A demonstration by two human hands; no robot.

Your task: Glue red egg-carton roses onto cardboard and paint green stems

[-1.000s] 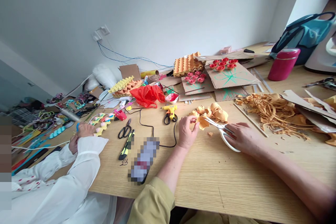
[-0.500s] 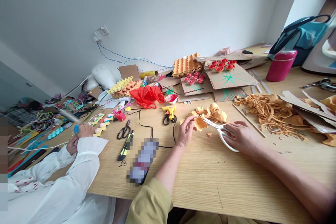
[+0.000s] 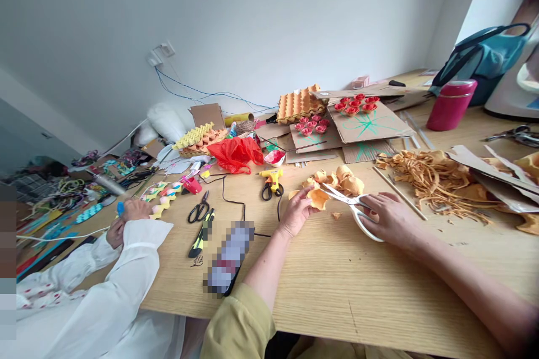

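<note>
Between the fingers of my left hand [image 3: 297, 212] is an orange egg-carton cup [image 3: 318, 199], cut with a wavy rim. My right hand [image 3: 389, 219] grips white-handled scissors [image 3: 346, 200], its fingers through the loops. Their blades are slightly parted and point left toward the cup's upper right edge; whether they touch it I cannot tell. Just behind the cup lies a small heap of other orange carton cups [image 3: 347, 180]. A small orange scrap [image 3: 336, 215] rests on the table below the blades.
Orange trimmings [image 3: 433, 182] and a wooden stick [image 3: 399, 193] lie to the right. A yellow glue gun [image 3: 272, 180], black scissors [image 3: 198, 211], a cutter knife [image 3: 201, 234] and a phone [image 3: 229, 258] lie left. Red flowers [image 3: 353, 105] stand on cardboard behind. A co-worker's white sleeves [image 3: 138, 258] are at far left.
My left hand has shifted slightly left with the cup, away from the scissor blades. The blades have parted a little. My right hand stays in nearly the same place.
</note>
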